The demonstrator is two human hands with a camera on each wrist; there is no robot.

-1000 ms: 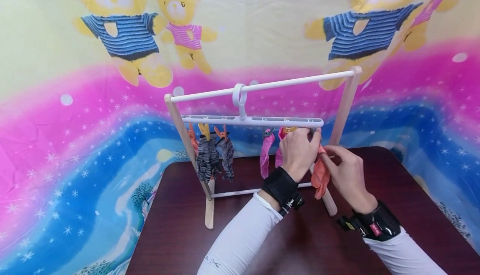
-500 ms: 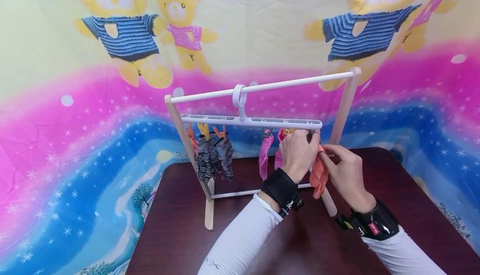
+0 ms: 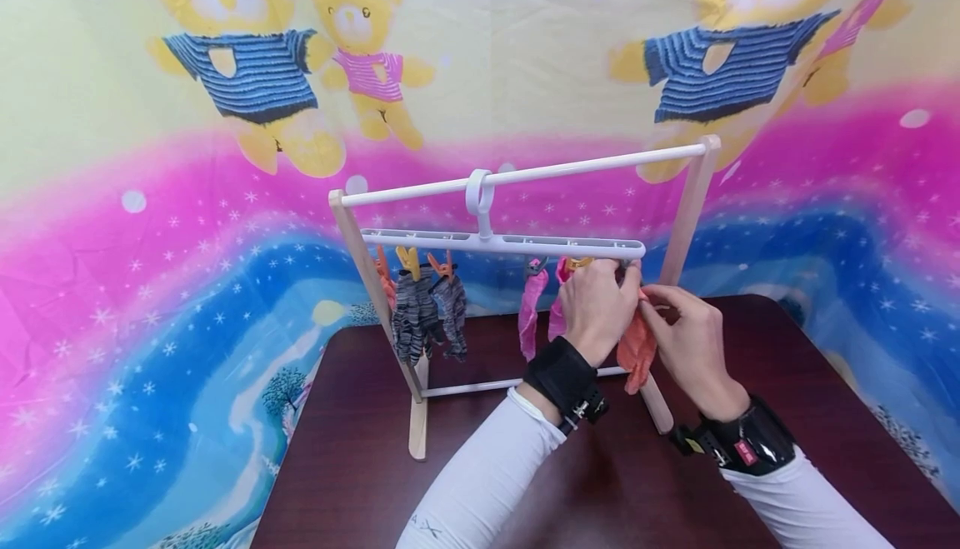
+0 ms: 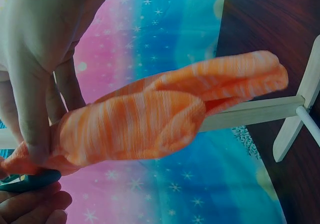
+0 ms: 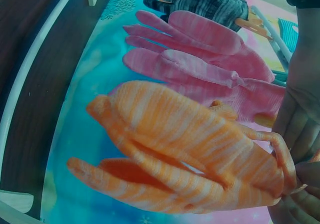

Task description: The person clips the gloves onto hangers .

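An orange striped glove (image 5: pixel 200 139) hangs fingers down below the right end of a white hanger (image 3: pixel 502 242). My right hand (image 3: pixel 690 332) pinches its cuff between thumb and fingers. Just above, close under the hanger, my left hand (image 3: pixel 602 306) grips a dark green clothespin (image 4: pixel 30 181), seen in the left wrist view. The cuff sits at this clothespin; whether the clothespin bites on the cloth I cannot tell. In the head view my left hand partly hides the orange glove and the clothespin.
Pink gloves (image 5: pixel 200 54) hang from clothespins beside my left hand. Farther left are grey gloves (image 3: pixel 415 316) on yellow and orange clothespins. A wooden rack (image 3: pixel 684 216) with a white top rail (image 3: pixel 600 162) carries the hanger on a dark table (image 3: pixel 330 482).
My right hand has shifted slightly up and left, and the orange glove has swung a little left with it. My left hand stays nearly still at the clothespin.
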